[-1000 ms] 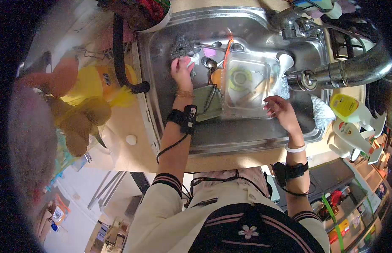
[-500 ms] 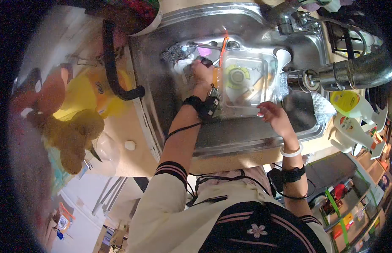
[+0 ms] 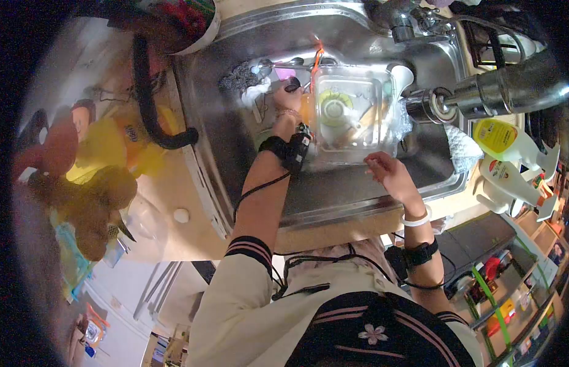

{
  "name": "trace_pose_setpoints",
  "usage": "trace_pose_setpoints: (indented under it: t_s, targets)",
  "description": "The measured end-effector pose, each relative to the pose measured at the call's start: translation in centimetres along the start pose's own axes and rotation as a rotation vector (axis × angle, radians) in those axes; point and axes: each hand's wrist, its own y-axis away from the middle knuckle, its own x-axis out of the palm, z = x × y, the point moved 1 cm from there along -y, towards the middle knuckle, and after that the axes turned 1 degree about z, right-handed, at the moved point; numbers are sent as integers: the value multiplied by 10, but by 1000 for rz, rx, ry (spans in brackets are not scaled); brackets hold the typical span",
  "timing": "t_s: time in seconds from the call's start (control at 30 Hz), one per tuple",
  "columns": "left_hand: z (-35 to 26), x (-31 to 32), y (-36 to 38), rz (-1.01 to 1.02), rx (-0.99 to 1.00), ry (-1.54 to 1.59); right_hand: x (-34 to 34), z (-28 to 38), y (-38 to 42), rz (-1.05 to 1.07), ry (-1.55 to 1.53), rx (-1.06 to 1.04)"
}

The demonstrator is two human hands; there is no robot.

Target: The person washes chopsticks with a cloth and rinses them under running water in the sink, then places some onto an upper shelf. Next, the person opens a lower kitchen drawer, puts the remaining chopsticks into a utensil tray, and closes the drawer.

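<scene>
My left hand point(image 3: 289, 103) reaches into the left part of the sink point(image 3: 333, 205), closed around a dark rounded thing point(image 3: 292, 84) whose kind I cannot make out. Close by lie a dark mesh scrubber point(image 3: 238, 78), a crumpled white piece point(image 3: 256, 93), a pink piece point(image 3: 285, 73) and an orange strip point(image 3: 318, 56). A clear rectangular container point(image 3: 349, 144) sits to the hand's right, with a yellow-green ring point(image 3: 334, 104) seen in or through it. My right hand point(image 3: 385, 174) hovers near the container's front edge, its fingers loosely bent and apart, with nothing visible in them.
A metal faucet point(image 3: 407, 30) stands at the back right, and a thick metal pipe point(image 3: 502, 92) juts in from the right. Spray bottles point(image 3: 495, 137) lie beside the sink's right rim. A yellow bag point(image 3: 122, 144) is on the left counter, near a black curved handle point(image 3: 153, 116).
The view has shifted slightly, so the sink and its contents appear a little further left. Both hands keep nearly the same places, the left still closed on the dark thing.
</scene>
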Motion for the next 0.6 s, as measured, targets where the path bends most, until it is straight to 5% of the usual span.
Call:
trace_pose_setpoints:
  t_s: [0.13, 0.23, 0.37, 0.6]
  targets:
    - [23, -26, 9, 79, -67, 652, 1, 9, -7, 32, -40, 42]
    - [8, -61, 22, -147, 75, 464, 2, 13, -15, 49, -61, 9]
    - [-53, -118, 44, -236, 276, 753, 11, 24, -30, 78, -168, -23]
    - [-114, -192, 71, -64, 130, 942, 46, 66, -57, -115, -144, -263]
